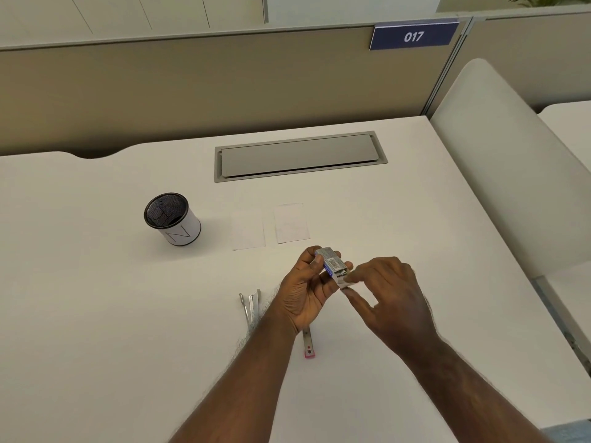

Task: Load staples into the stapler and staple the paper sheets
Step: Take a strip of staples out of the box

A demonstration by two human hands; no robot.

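The left hand point(307, 282) grips a small grey-and-blue cardboard staple box point(332, 265); right-hand fingers point(351, 279) pinch its open flap. The opened silver stapler point(251, 306) lies unloaded on the tabletop point(96, 314), two white paper sheets point(249, 230) unstapled beyond.

The left hand point(307, 289) grips a staple box point(332, 265) above the desk point(96, 298); the right hand point(390, 292) pinches its open flap at four o'clock.

Matt white desk point(96, 314); thin paper sheets point(248, 231); glossy printed card box point(332, 263); bright metal stapler point(251, 306); black mesh-metal cup point(172, 219); matt grey metal hatch point(299, 156).
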